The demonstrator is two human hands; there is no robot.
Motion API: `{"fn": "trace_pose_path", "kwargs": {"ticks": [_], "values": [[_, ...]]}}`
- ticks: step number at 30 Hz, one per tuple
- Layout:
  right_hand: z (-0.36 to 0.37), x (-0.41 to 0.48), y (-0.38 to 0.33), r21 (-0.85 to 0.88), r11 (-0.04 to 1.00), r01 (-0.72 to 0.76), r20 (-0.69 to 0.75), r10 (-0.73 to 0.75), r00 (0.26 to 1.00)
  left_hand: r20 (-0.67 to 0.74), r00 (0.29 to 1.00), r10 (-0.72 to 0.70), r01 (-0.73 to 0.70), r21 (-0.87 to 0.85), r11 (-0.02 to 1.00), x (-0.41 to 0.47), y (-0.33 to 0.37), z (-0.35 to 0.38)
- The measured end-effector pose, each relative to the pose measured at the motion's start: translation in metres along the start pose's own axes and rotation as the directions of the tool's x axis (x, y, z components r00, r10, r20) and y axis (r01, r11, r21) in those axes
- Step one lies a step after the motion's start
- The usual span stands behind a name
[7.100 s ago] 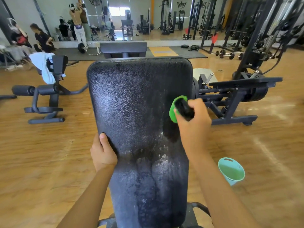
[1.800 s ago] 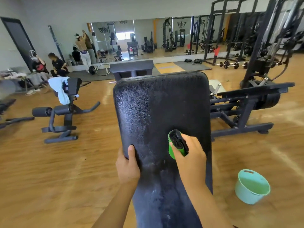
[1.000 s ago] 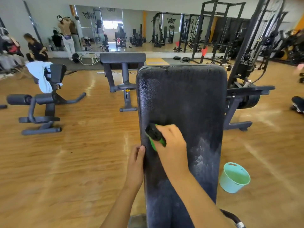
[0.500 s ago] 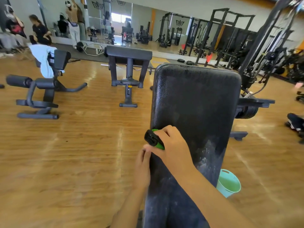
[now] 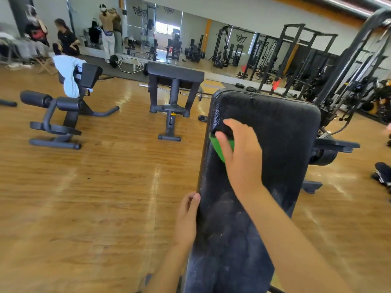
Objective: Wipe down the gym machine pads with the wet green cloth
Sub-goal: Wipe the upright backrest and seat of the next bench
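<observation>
- Pressing against the upper left part of the long black pebbled vinyl bench pad (image 5: 281, 144), the wet green cloth (image 5: 218, 145) was found bunched under the right hand (image 5: 241, 153), close to the pad's left edge.
- The right hand was seen clamped on the cloth, thumb and fingers curled over a dark part on its top.
- The left hand (image 5: 186, 218) was wrapped round the pad's left edge lower down, with its fingers hidden behind the pad.
- The cloth was judged soft, light and limp, and probably slippery with water; it would best be held as a wad in the palm, with pressure spread through the fingers.
- The pad was judged firm with slight give and slick where damp, so bracing it at the edge was thought sensible.
- Dull whitish smears (image 5: 230, 210) were noted on the lower pad, which was judged not yet clean.
</observation>
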State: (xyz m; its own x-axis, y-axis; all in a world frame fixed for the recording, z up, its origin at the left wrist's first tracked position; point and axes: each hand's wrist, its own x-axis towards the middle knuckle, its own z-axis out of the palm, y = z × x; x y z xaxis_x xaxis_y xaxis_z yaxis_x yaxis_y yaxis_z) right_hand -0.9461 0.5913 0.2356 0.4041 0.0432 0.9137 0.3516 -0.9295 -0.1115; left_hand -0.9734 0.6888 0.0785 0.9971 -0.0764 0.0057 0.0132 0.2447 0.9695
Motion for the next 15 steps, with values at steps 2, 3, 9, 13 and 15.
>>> {"fn": "trace_pose_path", "kwargs": {"ticks": [2,3,9,13,15], "values": [[0.003,0.009,0.003,-0.06,0.997,0.056,0.025,-0.055,0.998,0.006,1.0,-0.001,0.001,-0.003,1.0,0.0,-0.002,-0.001],[0.004,0.004,0.004,-0.073,0.994,0.079,0.046,-0.076,0.996,0.011,1.0,-0.001,0.001,-0.012,1.0,0.001,-0.002,-0.001],[0.007,-0.072,0.002,-0.151,0.947,0.284,0.153,-0.262,0.953,0.048,0.998,0.047,-0.044,-0.064,0.997,0.004,-0.003,-0.004],[0.008,-0.111,0.001,-0.153,0.966,0.21,0.222,-0.174,0.96,0.094,0.994,0.053,-0.047,-0.064,0.997,0.003,0.0,-0.007],[0.006,-0.103,-0.001,-0.152,0.965,0.214,0.188,-0.184,0.965,0.119,0.993,0.025,-0.019,-0.052,0.998,0.005,-0.001,-0.011]]}}
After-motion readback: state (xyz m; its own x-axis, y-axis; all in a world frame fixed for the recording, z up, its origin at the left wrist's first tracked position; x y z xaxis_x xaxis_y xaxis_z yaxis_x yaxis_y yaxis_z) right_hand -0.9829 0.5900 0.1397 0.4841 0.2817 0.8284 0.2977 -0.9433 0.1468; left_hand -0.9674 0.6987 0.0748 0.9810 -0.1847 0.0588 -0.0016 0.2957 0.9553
